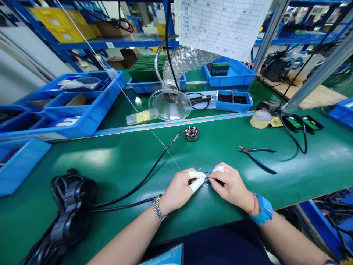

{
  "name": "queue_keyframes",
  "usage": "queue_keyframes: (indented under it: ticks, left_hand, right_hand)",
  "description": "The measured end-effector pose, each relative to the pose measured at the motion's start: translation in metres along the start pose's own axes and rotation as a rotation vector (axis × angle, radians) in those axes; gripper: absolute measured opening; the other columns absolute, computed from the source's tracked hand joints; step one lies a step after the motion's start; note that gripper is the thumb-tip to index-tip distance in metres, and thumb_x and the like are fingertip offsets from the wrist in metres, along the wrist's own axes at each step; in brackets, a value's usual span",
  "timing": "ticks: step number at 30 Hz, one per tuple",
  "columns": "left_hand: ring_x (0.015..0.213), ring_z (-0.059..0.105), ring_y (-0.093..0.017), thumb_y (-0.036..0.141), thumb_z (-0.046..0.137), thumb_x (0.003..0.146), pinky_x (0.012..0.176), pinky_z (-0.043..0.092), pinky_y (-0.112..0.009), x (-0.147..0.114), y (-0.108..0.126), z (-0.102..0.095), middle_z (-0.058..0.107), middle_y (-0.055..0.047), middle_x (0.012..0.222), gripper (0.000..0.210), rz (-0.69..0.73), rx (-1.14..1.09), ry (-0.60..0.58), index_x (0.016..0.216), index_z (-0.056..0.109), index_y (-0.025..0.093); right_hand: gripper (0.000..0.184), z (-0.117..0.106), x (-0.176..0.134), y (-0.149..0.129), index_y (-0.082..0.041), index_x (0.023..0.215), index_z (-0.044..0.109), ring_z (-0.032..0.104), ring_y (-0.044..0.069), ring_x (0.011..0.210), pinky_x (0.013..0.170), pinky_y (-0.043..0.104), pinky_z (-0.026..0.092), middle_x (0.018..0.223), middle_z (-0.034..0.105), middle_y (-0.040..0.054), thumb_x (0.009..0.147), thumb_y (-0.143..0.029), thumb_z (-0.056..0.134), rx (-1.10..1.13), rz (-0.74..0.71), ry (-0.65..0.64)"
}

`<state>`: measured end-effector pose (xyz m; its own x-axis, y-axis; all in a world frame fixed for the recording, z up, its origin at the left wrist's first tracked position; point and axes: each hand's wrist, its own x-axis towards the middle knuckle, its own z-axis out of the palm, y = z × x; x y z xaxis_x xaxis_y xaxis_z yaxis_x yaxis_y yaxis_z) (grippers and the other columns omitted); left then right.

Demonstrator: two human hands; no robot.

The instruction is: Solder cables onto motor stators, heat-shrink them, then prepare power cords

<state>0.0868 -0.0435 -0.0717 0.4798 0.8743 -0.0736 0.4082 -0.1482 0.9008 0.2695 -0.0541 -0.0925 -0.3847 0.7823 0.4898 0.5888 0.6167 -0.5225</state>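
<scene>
My left hand, with white finger cots on thumb and forefinger, pinches a small thin wire. My right hand meets it tip to tip, its thumb and forefinger closed on the same wire; a white cot shows on one finger. A black cable runs from the left and passes beneath my left wrist. Down from the upper left slants a thin pale strand, ending by my left hand. Beyond the hands, a motor stator with copper windings is joined to another black cable.
Diagonal cutters lie right of my hands. A clear funnel hood on a foil duct stands behind the stator. Coiled black cables rest at left, a tape roll at right. Blue bins line the back.
</scene>
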Motion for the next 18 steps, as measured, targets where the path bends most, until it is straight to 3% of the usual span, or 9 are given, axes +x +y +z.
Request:
queue_keyframes:
  ticks: [7, 12, 18]
  left_hand:
    - [0.073, 0.055, -0.013, 0.022, 0.048, 0.084, 0.068, 0.043, -0.025, -0.001, -0.004, 0.001, 0.059, -0.002, 0.078, 0.018, 0.024, 0.016, 0.010, 0.088, 0.065, 0.017]
    - [0.076, 0.055, -0.013, 0.014, 0.055, 0.075, 0.070, 0.044, -0.024, -0.003, -0.007, -0.006, 0.059, -0.003, 0.090, 0.024, 0.083, 0.004, -0.027, 0.099, 0.056, 0.018]
    - [0.068, 0.051, -0.012, 0.008, 0.049, 0.075, 0.063, 0.041, -0.023, -0.004, -0.003, -0.012, 0.056, -0.001, 0.079, 0.012, 0.185, 0.294, 0.023, 0.077, 0.057, 0.017]
  right_hand:
    - [0.015, 0.008, 0.007, -0.011, -0.017, 0.063, 0.057, 0.045, 0.015, 0.062, 0.061, 0.030, 0.037, 0.057, 0.051, 0.0023, 0.077, -0.015, 0.050, -0.236, 0.092, 0.049]
    - [0.014, -0.002, -0.006, -0.016, -0.015, 0.090, 0.059, 0.050, 0.020, 0.086, 0.076, 0.036, 0.042, 0.085, 0.060, 0.0080, 0.079, -0.022, 0.054, -0.173, 0.028, 0.018]
    - [0.010, -0.003, -0.022, -0.009, -0.018, 0.081, 0.062, 0.048, 0.023, 0.100, 0.083, 0.041, 0.042, 0.102, 0.058, 0.0095, 0.078, -0.013, 0.053, -0.175, -0.018, 0.050]
